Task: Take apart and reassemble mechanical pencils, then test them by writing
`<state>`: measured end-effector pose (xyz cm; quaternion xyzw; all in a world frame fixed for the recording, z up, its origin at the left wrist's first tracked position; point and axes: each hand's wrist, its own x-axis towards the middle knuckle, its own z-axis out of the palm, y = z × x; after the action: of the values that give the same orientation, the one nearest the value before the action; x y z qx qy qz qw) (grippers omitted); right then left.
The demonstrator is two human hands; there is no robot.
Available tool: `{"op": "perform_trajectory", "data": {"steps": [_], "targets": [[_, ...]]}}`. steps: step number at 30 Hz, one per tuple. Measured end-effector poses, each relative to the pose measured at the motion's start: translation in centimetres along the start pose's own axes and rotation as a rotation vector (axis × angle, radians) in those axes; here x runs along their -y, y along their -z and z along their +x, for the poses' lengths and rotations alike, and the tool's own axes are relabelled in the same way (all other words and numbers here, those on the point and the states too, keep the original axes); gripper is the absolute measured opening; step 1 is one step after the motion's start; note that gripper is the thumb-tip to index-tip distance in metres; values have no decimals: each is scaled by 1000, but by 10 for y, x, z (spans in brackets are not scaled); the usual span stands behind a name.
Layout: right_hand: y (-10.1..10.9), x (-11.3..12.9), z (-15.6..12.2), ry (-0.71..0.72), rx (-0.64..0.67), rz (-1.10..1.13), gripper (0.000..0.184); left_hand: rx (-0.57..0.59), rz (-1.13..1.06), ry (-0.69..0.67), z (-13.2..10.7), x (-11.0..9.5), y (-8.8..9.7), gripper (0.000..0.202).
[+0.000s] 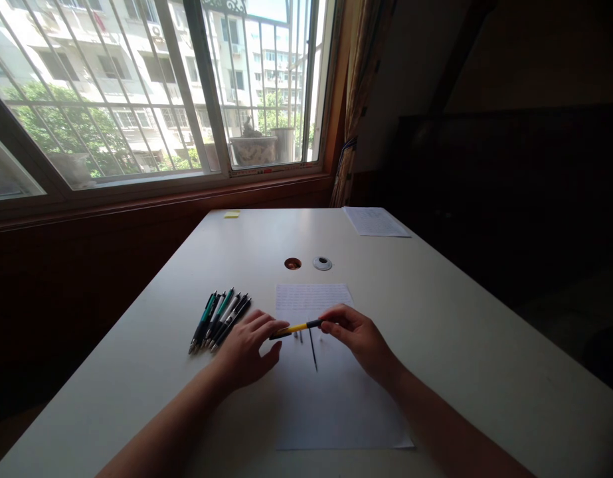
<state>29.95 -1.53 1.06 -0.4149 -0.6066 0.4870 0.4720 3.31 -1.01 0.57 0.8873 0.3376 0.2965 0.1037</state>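
Observation:
A yellow pen with black ends (pixel 299 327) is held above a sheet of paper (pixel 336 405). My right hand (pixel 356 335) pinches its right end between thumb and fingers. At the other end, my left hand (pixel 251 345) has its fingertips against or just over the pen, while its thumb hangs lower, apart from it. A thin dark pen refill (pixel 313 352) lies slantwise on the paper below. Close to it are some tiny pen parts (pixel 298 336), partly hidden and too small to name. Lined writing shows on the paper's far end.
Left of my left hand lies a bunch of several pens (pixel 219 318), black, white and green. Farther back are a round hole (pixel 293 264) in the white table (pixel 186 411), its round cover (pixel 323 263), stacked papers (pixel 376 222) and a yellow sticky note (pixel 232 214).

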Motion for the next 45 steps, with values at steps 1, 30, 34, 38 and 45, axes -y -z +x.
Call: {"op": "perform_trajectory", "data": {"steps": [1, 30, 34, 38, 45], "targets": [[-2, 0, -1, 9, 11, 0, 18, -7, 7, -13, 0, 0, 0, 35], [6, -1, -1, 89, 130, -748, 14, -118, 36, -37, -2, 10, -5, 26], [7, -5, 0, 99, 146, -782, 11, -108, 40, -35, -2, 11, -5, 26], [7, -8, 1, 87, 152, -777, 8, -102, 39, -34, -2, 10, -5, 25], [7, -9, 1, 88, 145, -746, 9, -89, 42, -31, -1, 11, -4, 25]]}}
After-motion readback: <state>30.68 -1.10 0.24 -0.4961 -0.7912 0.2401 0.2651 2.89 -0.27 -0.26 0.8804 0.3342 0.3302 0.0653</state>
